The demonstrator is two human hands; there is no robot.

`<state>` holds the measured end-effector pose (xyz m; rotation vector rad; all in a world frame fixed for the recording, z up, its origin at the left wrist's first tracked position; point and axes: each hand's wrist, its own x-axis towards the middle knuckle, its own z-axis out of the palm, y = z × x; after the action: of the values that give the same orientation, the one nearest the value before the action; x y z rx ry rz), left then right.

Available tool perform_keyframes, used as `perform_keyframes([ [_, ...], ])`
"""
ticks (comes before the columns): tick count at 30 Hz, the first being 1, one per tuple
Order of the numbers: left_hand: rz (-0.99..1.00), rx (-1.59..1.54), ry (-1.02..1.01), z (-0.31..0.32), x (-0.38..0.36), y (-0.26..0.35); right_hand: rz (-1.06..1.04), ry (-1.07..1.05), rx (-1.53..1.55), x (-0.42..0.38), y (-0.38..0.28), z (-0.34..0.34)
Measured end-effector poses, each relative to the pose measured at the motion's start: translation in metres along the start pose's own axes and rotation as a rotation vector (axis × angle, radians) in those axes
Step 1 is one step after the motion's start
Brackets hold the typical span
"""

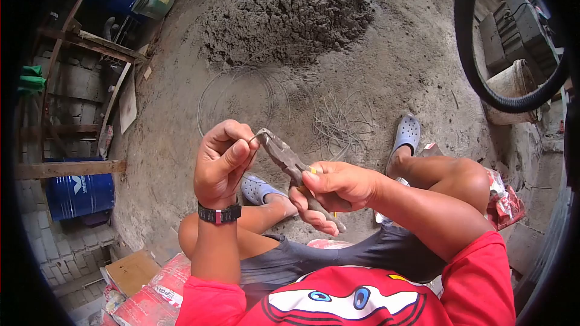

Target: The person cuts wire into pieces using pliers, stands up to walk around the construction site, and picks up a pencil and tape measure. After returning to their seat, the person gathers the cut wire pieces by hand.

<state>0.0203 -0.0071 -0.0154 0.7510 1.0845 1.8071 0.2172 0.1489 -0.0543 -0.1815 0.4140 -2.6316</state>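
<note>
My right hand (329,190) is wrapped round the handles of a pair of pliers (283,156), which point up and to the left. At the tip of the jaws is a thin wire (258,137), pinched between the thumb and fingers of my left hand (225,160). The wire's lower end runs down along my left palm. On the floor past my hands lies a large loose coil of wire (202,108). Right of it is a tangled pile of short cut wires (341,122).
A mound of wet grey mortar (290,12) sits on the floor ahead. Blue drums (81,190) and wooden boards stand left. A dirty white bucket (513,87), concrete blocks (516,27) and a black hose (474,66) are right. Red paper sacks (148,299) lie beside me.
</note>
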Motion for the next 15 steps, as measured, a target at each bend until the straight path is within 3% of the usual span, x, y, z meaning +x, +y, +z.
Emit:
perform_keyframes([
  [4, -0.017, 0.004, 0.030, 0.003, -0.004, 0.010, 0.057, -0.006, -0.120, 0.001, -0.014, 0.000],
  [5, -0.069, 0.144, 0.129, 0.003, -0.004, 0.014, 0.061, -0.004, -0.126, 0.003, -0.016, 0.007],
  [7, -0.113, 0.278, 0.231, 0.003, -0.003, 0.015, -0.025, 0.434, -0.439, 0.012, -0.024, 0.029],
  [9, -0.093, 0.565, 0.241, 0.007, -0.001, 0.013, 0.024, 0.453, -0.572, 0.010, -0.031, 0.022],
  [11, -0.049, 0.618, 0.246, 0.009, 0.000, 0.009, -0.026, 0.574, -0.769, 0.008, -0.029, 0.009],
  [12, -0.054, 0.719, 0.221, 0.008, 0.000, 0.009, 0.019, 0.646, -0.978, 0.007, -0.033, 0.008],
  [15, -0.102, 0.883, 0.198, 0.008, 0.001, 0.014, 0.093, 0.820, -1.173, 0.005, -0.040, 0.012],
])
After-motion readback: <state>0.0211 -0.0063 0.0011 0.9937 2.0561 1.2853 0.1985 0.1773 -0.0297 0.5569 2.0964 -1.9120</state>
